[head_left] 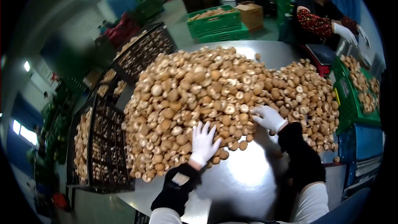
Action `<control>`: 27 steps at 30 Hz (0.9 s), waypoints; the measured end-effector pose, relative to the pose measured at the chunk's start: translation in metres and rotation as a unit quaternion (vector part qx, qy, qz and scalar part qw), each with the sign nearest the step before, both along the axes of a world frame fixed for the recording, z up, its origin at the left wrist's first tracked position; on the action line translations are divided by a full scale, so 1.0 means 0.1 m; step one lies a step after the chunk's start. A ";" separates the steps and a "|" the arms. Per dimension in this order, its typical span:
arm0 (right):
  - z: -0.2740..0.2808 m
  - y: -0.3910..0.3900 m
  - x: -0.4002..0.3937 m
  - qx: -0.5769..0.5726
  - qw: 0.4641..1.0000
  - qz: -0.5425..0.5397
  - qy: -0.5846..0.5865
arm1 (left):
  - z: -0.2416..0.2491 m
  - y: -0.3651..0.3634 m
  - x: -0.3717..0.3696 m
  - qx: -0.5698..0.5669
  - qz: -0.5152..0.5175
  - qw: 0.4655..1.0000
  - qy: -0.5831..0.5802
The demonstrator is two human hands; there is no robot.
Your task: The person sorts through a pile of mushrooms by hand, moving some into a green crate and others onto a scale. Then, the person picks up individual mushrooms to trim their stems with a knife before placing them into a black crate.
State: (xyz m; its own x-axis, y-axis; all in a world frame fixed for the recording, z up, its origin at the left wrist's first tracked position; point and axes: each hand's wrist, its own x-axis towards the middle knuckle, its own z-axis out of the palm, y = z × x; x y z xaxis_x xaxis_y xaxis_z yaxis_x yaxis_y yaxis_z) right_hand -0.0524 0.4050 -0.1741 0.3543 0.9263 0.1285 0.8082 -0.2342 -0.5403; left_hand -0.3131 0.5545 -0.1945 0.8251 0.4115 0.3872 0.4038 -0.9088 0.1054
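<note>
A large heap of brown mushrooms (182,87) covers much of the shiny metal table (232,182). My left hand (203,144), in a white glove, lies on the near edge of the heap with its fingers spread. To the right, my right hand (269,118), also white-gloved, reaches against the mushrooms where the main heap meets a second pile (306,95). Its fingers point left and are partly bent; whether a mushroom sits under them is hidden. Black sleeves cover both my forearms.
Black crates (108,141) full of mushrooms stand along the left. A green crate (213,20) and a cardboard box (250,16) are behind the table. At the back right, a co-worker in white gloves (345,33) stands beside a scale (321,54) and a green crate with bagged mushrooms (346,99).
</note>
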 end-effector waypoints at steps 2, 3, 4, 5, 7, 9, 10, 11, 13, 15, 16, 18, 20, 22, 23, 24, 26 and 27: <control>-0.34 0.35 -0.26 0.070 0.996 -0.012 -0.053 | -0.09 0.05 0.10 0.038 0.023 0.998 0.034; -0.37 0.41 -0.51 0.059 0.991 -0.050 -0.112 | -0.08 0.03 0.13 0.021 0.032 0.998 0.055; -0.41 0.44 -0.74 0.048 0.980 -0.087 -0.172 | -0.09 -0.01 0.14 0.002 0.040 0.996 0.075; -0.48 0.40 -0.88 0.018 0.981 -0.067 -0.184 | -0.14 -0.07 0.12 -0.031 0.013 0.997 0.070; -0.59 0.25 -1.16 0.018 0.980 -0.049 -0.193 | -0.24 -0.30 -0.01 -0.107 -0.028 0.989 0.093; -0.70 0.03 -1.37 0.033 0.993 -0.054 -0.099 | -0.38 -0.55 -0.23 -0.128 -0.056 0.986 0.090; -0.66 -0.13 -1.49 0.028 0.998 -0.054 -0.024 | -0.47 -0.67 -0.32 -0.143 -0.061 0.984 0.086; -0.65 -0.29 -1.61 0.034 0.996 -0.050 -0.066 | -0.54 -0.79 -0.44 -0.144 -0.066 0.983 0.088; -0.61 -0.51 -1.77 0.027 0.990 -0.049 -0.127 | -0.49 -0.94 -0.67 -0.132 -0.092 0.985 0.065; -0.63 -0.60 -1.82 0.103 0.988 -0.094 -0.064 | -0.42 -1.01 -0.83 -0.151 -0.085 0.985 0.024; -0.61 -0.59 -1.81 0.141 0.982 -0.123 -0.030 | -0.42 -1.03 -0.92 -0.182 -0.081 0.980 -0.009; -0.51 -0.39 -1.68 0.201 0.967 -0.155 -0.029 | -0.49 -0.91 -1.02 -0.191 -0.028 0.980 -0.053; -0.57 -0.17 -1.49 0.160 0.972 -0.164 -0.048 | -0.32 -0.72 -0.95 -0.149 0.076 0.983 -0.073; -0.64 0.00 -1.54 0.007 0.983 -0.155 -0.098 | -0.35 -0.64 -0.84 -0.130 0.134 0.982 0.013; -0.69 -0.02 -1.67 -0.001 0.982 -0.135 -0.129 | -0.59 -0.64 -0.82 -0.162 0.108 0.980 0.030; -0.67 -0.05 -1.82 -0.010 0.981 -0.115 -0.159 | -0.55 -0.70 -0.83 -0.174 0.094 0.979 0.049; -0.69 -0.26 -1.97 0.040 0.998 -0.019 -0.041 | -0.45 -0.83 -0.93 -0.190 0.036 0.974 0.116; -0.63 -0.38 -2.12 0.021 0.995 0.011 -0.096 | -0.58 -0.90 -1.03 -0.203 -0.025 0.975 0.085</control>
State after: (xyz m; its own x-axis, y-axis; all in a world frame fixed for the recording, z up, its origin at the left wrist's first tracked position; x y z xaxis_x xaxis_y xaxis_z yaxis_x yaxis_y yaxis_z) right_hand -0.2640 0.3666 -0.2376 0.2988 0.9261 0.2304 0.9021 -0.1953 -0.3849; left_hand -0.4165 0.4647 -0.2527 0.8860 0.4603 0.0569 0.4030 -0.8248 0.3966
